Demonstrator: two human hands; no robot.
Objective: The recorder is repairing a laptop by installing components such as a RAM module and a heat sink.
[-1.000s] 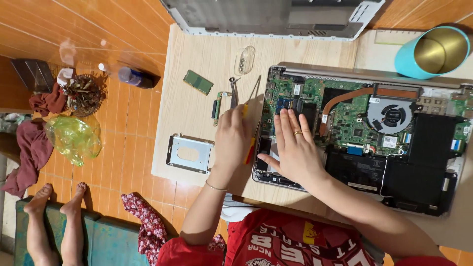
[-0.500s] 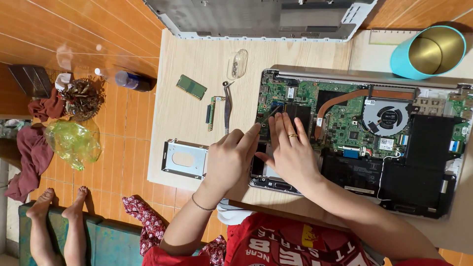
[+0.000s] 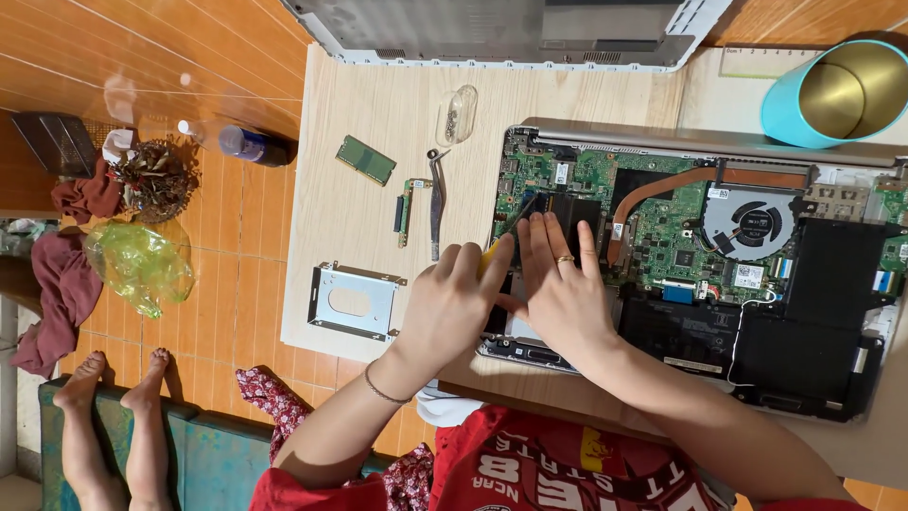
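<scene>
Pale wooden table [image 3: 378, 218] over orange tiled floor [image 3: 227, 57]; hands: left [image 3: 454, 308] pinching yellow tool [image 3: 489, 254], right [image 3: 560, 289] spread flat on open laptop [image 3: 719, 274].

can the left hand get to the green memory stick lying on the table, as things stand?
Probably yes. The memory stick lies flat and bare on the table, up-left of the left hand. Only the tweezers and a small circuit strip lie nearby, beside the path. The hand holds a yellow-handled tool, though.

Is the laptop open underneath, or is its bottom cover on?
Open: the laptop shows its bare green board, fan and battery.
</scene>
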